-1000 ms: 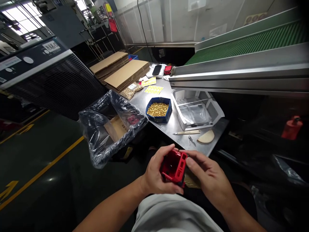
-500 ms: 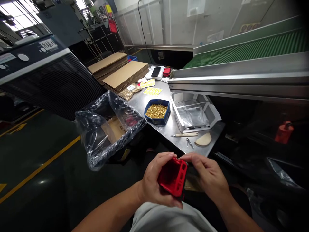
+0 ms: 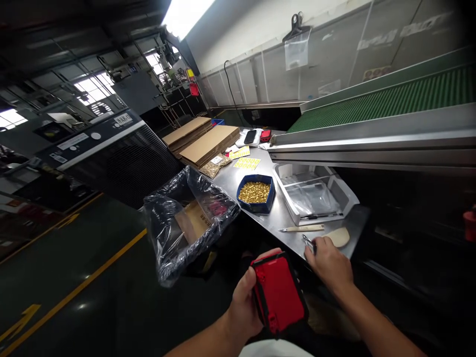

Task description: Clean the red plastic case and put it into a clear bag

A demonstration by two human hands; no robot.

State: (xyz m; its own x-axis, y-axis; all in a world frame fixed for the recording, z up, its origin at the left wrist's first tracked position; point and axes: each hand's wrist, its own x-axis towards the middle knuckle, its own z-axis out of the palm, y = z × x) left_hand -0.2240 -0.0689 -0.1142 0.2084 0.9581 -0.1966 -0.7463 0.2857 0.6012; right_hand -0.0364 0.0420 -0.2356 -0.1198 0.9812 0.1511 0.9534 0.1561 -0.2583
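My left hand grips a red plastic housing with a black edge, held low in front of my lap with its flat back facing up. My right hand has reached to the near edge of the steel table, and its fingers are pinched on a small pair of metal tweezers lying there. A wooden-handled tool and a pale rounded pad lie just beyond the tweezers.
A blue tray of small brass parts sits mid-table beside a white tray holding clear bags. A carton lined with a clear bag stands left of the table. Flat cardboard, yellow label sheets, a phone and a green conveyor lie beyond.
My right hand left the red housing and reached forward to the tweezers on the table edge. My left hand turned the housing so its flat back faces up. The camera tilted up.
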